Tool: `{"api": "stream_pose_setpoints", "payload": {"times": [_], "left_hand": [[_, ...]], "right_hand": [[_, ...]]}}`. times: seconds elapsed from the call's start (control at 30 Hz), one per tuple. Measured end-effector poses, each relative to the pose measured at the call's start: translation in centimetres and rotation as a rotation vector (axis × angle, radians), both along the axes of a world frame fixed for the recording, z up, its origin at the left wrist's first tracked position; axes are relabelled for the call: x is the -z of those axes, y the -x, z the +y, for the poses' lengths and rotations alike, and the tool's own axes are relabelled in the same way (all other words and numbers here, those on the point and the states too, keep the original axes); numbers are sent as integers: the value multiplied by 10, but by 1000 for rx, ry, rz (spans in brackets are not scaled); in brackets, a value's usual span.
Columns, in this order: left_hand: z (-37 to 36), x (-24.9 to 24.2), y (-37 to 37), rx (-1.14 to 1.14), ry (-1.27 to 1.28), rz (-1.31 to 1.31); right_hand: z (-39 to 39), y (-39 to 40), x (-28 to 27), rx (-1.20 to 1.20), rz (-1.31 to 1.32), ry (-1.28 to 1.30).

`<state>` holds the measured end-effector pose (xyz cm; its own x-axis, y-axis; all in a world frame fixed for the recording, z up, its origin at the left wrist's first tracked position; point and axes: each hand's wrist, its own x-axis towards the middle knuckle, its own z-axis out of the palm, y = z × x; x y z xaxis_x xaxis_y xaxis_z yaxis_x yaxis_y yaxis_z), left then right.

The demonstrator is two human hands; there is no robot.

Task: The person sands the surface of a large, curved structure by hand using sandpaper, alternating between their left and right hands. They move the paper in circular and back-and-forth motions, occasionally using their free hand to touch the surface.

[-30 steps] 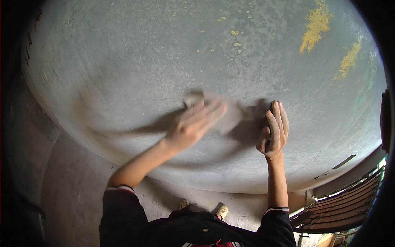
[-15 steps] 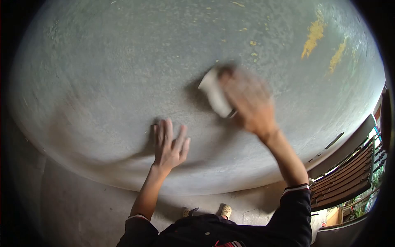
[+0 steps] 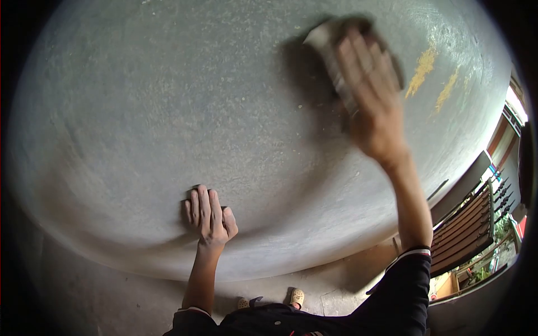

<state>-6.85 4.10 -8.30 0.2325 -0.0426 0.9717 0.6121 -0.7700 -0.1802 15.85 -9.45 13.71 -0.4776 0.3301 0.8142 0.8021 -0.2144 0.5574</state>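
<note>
A large, curved grey-green surface (image 3: 224,112) fills most of the head view, with yellow patches (image 3: 421,70) at its upper right. Pressed against its upper right part is my right hand (image 3: 372,89), closed over a pale sheet (image 3: 322,42) whose edge sticks out on the left. Motion blurs the fingers and the sheet. Lower down, left of centre, my left hand (image 3: 210,215) rests on the same surface, fingers slightly apart and nothing in it.
Below lies a concrete floor (image 3: 129,302) with light, spotted shoes (image 3: 297,297) on it. A brown slatted panel (image 3: 462,229) and some greenery stand at the lower right, beside the surface's curved edge.
My right hand has moved up and to the right with the pale sheet. The left hand is lower and slightly further left. The view has shifted a little over the surface.
</note>
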Motion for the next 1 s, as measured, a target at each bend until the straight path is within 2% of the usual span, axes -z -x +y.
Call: {"api": "stream_pose_setpoints", "payload": {"times": [0.07, 0.13, 0.2, 0.23, 0.27, 0.33, 0.4, 0.47, 0.53, 0.57, 0.6, 0.63, 0.73, 0.8, 0.87, 0.9, 0.93, 1.0], "left_hand": [[2, -1, -1, 6, -44, -26], [3, -2, 3, 14, -31, 5], [1, 0, 4, 11, -24, 29], [1, 0, 5, 26, -28, 17], [2, 0, 4, 43, -31, 2], [4, 2, 2, 41, -35, -10], [3, 3, 2, 40, -41, -22], [3, 3, 3, 59, -32, -17], [2, 5, 4, 71, -20, -33], [4, 5, 4, 84, -18, -52], [6, 6, 5, 86, -22, -48], [8, 7, 4, 90, -29, -50], [6, 7, 5, 127, -12, -66], [4, 7, 8, 118, 30, -18], [9, 7, 5, 133, -21, -30], [11, 9, 6, 147, -51, -28], [13, 7, 4, 148, -52, -34], [11, 5, 7, 114, -116, 28]], "right_hand": [[-11, 23, 60, -116, -29, 481], [-22, 9, 127, -207, -16, 894], [-23, -2, 107, -125, -163, 718], [-15, 4, 67, -202, -73, 609], [-24, 4, 35, -39, -20, 427], [12, -35, 32, -75, -50, -126], [-13, 11, 74, -91, 143, 350], [-12, 37, 121, -166, 158, 882], [-15, 16, 111, -130, -100, 720], [-9, 17, 78, -222, 61, 689], [-11, 14, 50, -28, -50, 404], [-10, 14, 34, -85, 97, 228], [4, 33, 83, -61, 250, 245], [10, 48, 140, -233, 118, 793], [11, 34, 101, -334, 231, 854], [9, 33, 59, -131, -56, 583], [11, 21, 33, 0, 16, 350], [17, 23, 21, -12, 116, -21]]}}
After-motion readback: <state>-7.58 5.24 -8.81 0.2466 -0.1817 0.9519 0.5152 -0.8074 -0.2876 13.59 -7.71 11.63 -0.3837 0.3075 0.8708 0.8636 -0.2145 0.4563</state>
